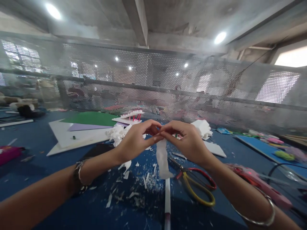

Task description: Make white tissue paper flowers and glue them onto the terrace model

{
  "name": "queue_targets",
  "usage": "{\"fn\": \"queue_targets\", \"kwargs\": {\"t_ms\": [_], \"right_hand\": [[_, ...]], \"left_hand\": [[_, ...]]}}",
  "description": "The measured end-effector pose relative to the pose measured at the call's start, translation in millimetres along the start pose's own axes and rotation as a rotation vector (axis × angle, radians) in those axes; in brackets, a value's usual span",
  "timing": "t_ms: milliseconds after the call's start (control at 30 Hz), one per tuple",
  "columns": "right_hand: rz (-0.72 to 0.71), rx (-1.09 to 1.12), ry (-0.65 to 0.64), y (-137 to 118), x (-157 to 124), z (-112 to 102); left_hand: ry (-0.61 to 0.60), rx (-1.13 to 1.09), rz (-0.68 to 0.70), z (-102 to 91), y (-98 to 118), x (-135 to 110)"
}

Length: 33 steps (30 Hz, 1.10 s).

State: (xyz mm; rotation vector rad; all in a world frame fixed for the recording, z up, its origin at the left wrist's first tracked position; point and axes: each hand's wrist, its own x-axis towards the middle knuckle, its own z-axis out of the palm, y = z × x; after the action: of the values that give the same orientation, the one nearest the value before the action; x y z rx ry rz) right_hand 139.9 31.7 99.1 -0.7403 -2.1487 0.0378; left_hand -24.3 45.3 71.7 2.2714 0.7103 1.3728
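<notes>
Fingertips of my left hand [137,137] and my right hand [185,140] meet in a pinch at the middle of the view. A narrow, whitish translucent strip [162,159] hangs down from between them, its upper end hidden by the fingers. Below its lower end lies a thin white stick-like piece [167,195], its near end darker; whether the two touch I cannot tell. Scissors [199,191] with one red and one yellow handle loop rest on the blue table [91,207], just under my right hand.
White scraps [134,195] litter the table. Left stand white boards [74,140], a green sheet [88,118] and crumpled white paper [117,134]. To the right are a pink glue gun [273,191] and a blue board [259,148] with colourful pieces. A perforated screen [144,80] closes off the back.
</notes>
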Motion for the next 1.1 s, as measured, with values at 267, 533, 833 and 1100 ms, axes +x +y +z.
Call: {"fn": "queue_targets", "kwargs": {"t_ms": [267,533,833,1100], "right_hand": [[-0.067,-0.061,-0.076,1.1,-0.2,-3.8],[0.039,0.127,0.009,12.2,-1.3,8.1],[0.083,0.084,0.044,9.5,-2.1,13.6],[0.077,0.106,0.056,14.1,-2.6,16.5]], "left_hand": [[-0.107,-0.003,-0.121,-10.5,7.6,5.4],[-0.109,-0.214,-0.254,-10.0,-8.1,11.7],[-0.102,-0.369,-0.326,-7.8,-17.2,13.1],[-0.075,-0.492,-0.402,-5.3,-17.8,13.5]]}}
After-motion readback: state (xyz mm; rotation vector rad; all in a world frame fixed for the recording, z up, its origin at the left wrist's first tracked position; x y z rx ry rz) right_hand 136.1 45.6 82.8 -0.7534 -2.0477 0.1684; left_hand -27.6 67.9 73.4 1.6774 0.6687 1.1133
